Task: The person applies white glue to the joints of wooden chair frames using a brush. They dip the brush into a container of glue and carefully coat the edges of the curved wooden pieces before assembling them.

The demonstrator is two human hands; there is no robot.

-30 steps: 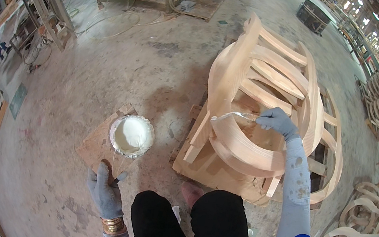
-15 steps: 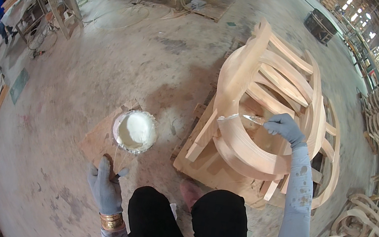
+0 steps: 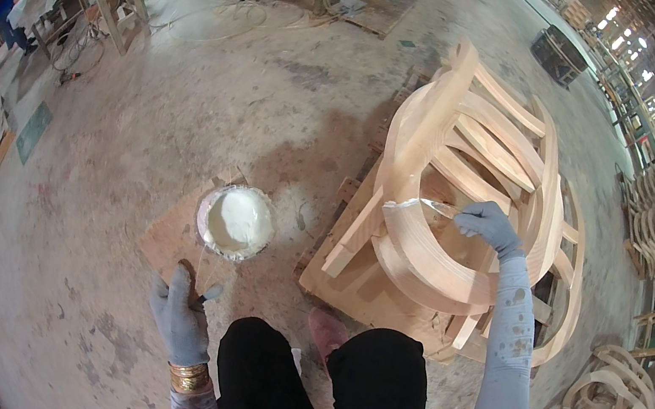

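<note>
Applying white paste with the brush point(image 3: 428, 207) clamped in my right hand point(image 3: 488, 226) to the curved chair frame point(image 3: 461, 226); most joints look untreated. Left hand point(image 3: 177, 313), grip apart, rests beside the paste bucket point(image 3: 236, 222).
</note>
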